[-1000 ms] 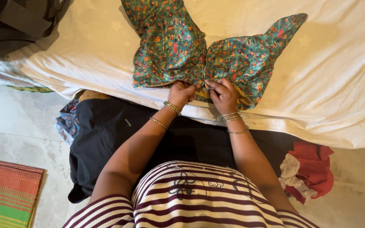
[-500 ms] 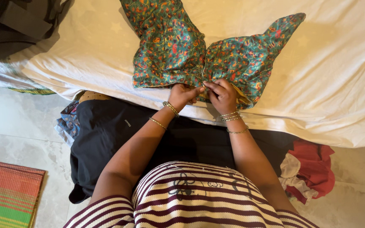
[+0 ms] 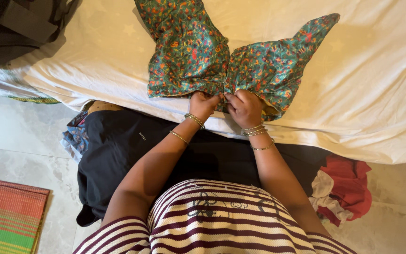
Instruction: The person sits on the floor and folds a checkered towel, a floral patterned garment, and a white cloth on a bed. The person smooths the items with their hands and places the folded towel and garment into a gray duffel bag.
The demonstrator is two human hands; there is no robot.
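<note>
I see both hands pinching the near hem of a green floral blouse [image 3: 212,56], which lies spread on the bed [image 3: 377,94] over a cream sheet, close to the bed's front edge. The left hand [image 3: 203,104] has its fingers closed on the fabric at the centre opening, and the right hand [image 3: 245,107] grips the other side of that opening; the two hands touch each other there. Thin gold bangles [image 3: 254,130] circle both wrists. Below the bed's edge, a black garment [image 3: 118,155] sits in a heap on the tiled floor, with a red cloth [image 3: 348,188] to its right. A striped mat [image 3: 5,216] lies at the lower left.
</note>
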